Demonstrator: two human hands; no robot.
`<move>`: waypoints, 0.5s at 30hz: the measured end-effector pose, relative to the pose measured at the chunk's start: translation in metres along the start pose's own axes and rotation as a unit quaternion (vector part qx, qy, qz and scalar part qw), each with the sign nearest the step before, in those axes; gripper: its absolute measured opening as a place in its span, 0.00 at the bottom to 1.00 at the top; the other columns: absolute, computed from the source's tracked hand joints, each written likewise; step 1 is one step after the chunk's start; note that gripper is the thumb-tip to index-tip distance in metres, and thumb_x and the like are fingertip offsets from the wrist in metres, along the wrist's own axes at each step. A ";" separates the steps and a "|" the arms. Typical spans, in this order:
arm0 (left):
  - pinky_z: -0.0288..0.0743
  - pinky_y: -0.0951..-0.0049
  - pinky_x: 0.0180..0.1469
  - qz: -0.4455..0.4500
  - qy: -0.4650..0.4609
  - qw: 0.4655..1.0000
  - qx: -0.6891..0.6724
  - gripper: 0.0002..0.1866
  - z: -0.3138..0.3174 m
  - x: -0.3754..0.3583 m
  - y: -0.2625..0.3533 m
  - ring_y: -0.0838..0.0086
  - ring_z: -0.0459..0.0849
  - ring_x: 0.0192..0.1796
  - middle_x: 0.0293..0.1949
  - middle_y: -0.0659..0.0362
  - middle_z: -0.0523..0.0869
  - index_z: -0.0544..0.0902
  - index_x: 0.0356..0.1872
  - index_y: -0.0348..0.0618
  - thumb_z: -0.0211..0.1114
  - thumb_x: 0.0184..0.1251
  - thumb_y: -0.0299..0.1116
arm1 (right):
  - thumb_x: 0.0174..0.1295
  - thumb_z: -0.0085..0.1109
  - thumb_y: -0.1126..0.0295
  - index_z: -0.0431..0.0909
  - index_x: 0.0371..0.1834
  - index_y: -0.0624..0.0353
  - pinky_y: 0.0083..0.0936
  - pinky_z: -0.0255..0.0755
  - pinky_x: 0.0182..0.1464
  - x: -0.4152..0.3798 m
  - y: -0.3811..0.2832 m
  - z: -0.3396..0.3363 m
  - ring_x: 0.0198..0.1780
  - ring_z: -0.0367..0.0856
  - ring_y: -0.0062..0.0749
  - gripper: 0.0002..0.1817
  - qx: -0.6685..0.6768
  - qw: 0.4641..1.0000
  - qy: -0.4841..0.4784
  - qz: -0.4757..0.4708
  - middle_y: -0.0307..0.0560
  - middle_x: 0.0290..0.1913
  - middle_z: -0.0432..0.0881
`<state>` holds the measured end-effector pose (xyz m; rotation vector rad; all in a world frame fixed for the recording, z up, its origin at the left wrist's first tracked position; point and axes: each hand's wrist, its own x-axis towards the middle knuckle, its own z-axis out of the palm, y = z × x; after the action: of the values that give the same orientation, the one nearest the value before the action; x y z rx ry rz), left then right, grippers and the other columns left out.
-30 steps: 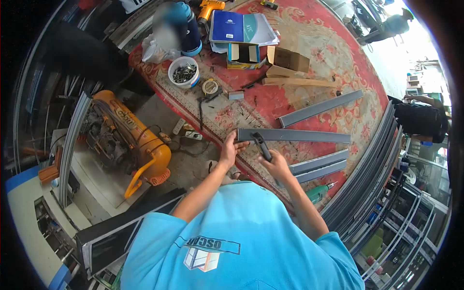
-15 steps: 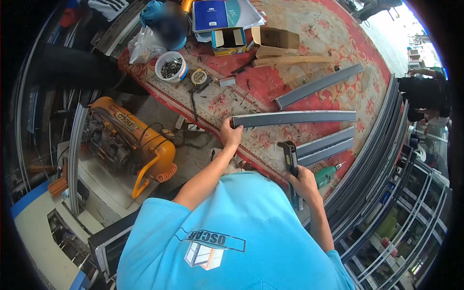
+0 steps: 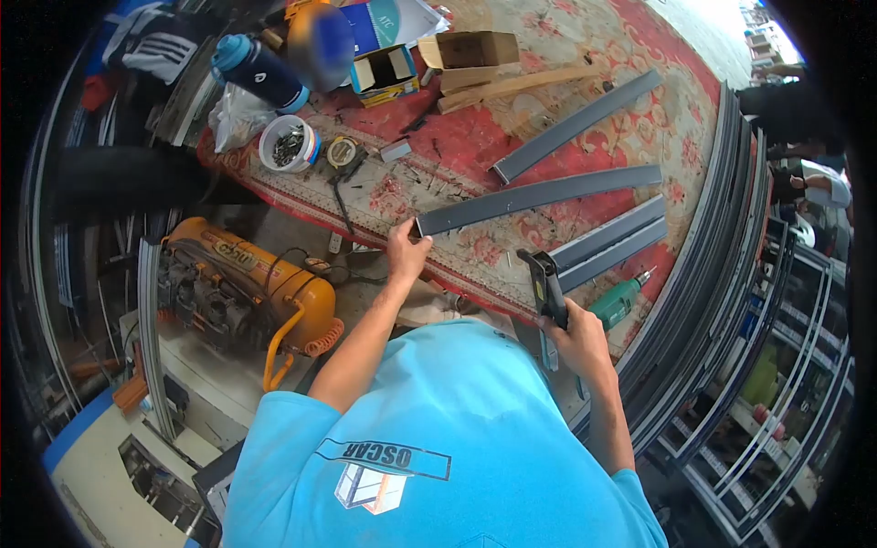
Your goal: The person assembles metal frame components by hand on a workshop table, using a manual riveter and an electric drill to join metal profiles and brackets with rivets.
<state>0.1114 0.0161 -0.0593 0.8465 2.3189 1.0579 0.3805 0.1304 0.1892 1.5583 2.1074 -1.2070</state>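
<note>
Left hand (image 3: pixel 405 253): our fingers closed on the near end of the grey profile (image 3: pixel 539 194), lying on the red carpet (image 3: pixel 594 55).
Right hand (image 3: pixel 577 342): gripping the dark tool (image 3: pixel 548 290), raised off the profile.
Progress: we judge the profile positioned, tool not yet applied.

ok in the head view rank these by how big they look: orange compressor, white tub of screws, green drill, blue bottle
1. orange compressor, largest
2. blue bottle
3. green drill and white tub of screws look alike; the drill is partly hidden, so no ranking.

Left hand (image 3: pixel 403 252) on grey profile (image 3: pixel 539 194), right hand (image 3: pixel 575 340) gripping black tool (image 3: pixel 546 285).
</note>
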 end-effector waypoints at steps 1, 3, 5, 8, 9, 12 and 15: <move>0.78 0.65 0.50 0.005 -0.007 1.000 0.001 0.26 -0.006 0.001 0.004 0.63 0.85 0.48 0.45 0.49 0.87 0.80 0.55 0.31 0.72 0.53 0.27 | 0.60 0.66 0.66 0.80 0.39 0.65 0.36 0.73 0.35 -0.001 -0.001 -0.001 0.27 0.82 0.45 0.12 0.015 1.000 0.003 0.006 0.56 0.24 0.81; 0.79 0.70 0.47 -0.037 -0.040 0.997 -0.060 0.27 -0.023 0.003 0.015 0.67 0.87 0.44 0.47 0.50 0.87 0.80 0.59 0.33 0.73 0.56 0.29 | 0.60 0.65 0.64 0.80 0.41 0.63 0.39 0.73 0.35 -0.008 -0.010 -0.011 0.29 0.83 0.50 0.13 0.016 1.000 0.005 0.014 0.58 0.24 0.81; 0.78 0.67 0.50 -0.105 -0.037 0.990 -0.087 0.24 -0.036 0.004 0.015 0.67 0.86 0.47 0.52 0.51 0.86 0.81 0.58 0.34 0.72 0.61 0.32 | 0.60 0.65 0.63 0.80 0.44 0.61 0.41 0.74 0.35 -0.012 -0.005 -0.008 0.31 0.84 0.56 0.14 0.018 1.000 0.000 0.020 0.60 0.24 0.81; 0.77 0.67 0.50 -0.074 -0.020 0.995 -0.061 0.22 -0.055 0.010 0.014 0.68 0.85 0.48 0.51 0.51 0.86 0.82 0.56 0.35 0.70 0.63 0.34 | 0.62 0.63 0.61 0.81 0.45 0.60 0.44 0.74 0.36 -0.005 0.022 0.020 0.32 0.84 0.57 0.15 0.064 0.989 0.123 -0.060 0.61 0.26 0.82; 0.77 0.67 0.50 -0.052 0.001 0.998 -0.036 0.20 -0.056 0.015 0.007 0.67 0.84 0.48 0.50 0.51 0.86 0.83 0.55 0.36 0.69 0.64 0.34 | 0.61 0.63 0.61 0.81 0.45 0.59 0.46 0.75 0.37 0.003 0.036 0.028 0.33 0.83 0.58 0.15 0.007 0.996 0.077 -0.034 0.62 0.27 0.82; 0.77 0.66 0.49 0.023 0.020 0.999 -0.016 0.17 -0.051 0.039 0.016 0.66 0.84 0.46 0.46 0.51 0.86 0.84 0.52 0.39 0.68 0.65 0.34 | 0.58 0.64 0.61 0.81 0.46 0.58 0.48 0.76 0.39 0.010 0.043 0.032 0.34 0.83 0.59 0.16 -0.073 0.997 0.028 -0.008 0.62 0.29 0.83; 0.77 0.67 0.45 0.075 -0.038 0.996 -0.033 0.15 -0.035 0.070 0.041 0.65 0.84 0.43 0.41 0.55 0.85 0.85 0.51 0.43 0.68 0.64 0.34 | 0.55 0.65 0.61 0.81 0.46 0.56 0.49 0.76 0.40 0.002 0.048 0.033 0.35 0.84 0.58 0.17 -0.092 0.996 0.019 -0.005 0.61 0.30 0.84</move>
<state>0.0545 0.0679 -0.0166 1.0285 2.1725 1.1375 0.4134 0.1118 0.1453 1.4997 2.1838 -0.9623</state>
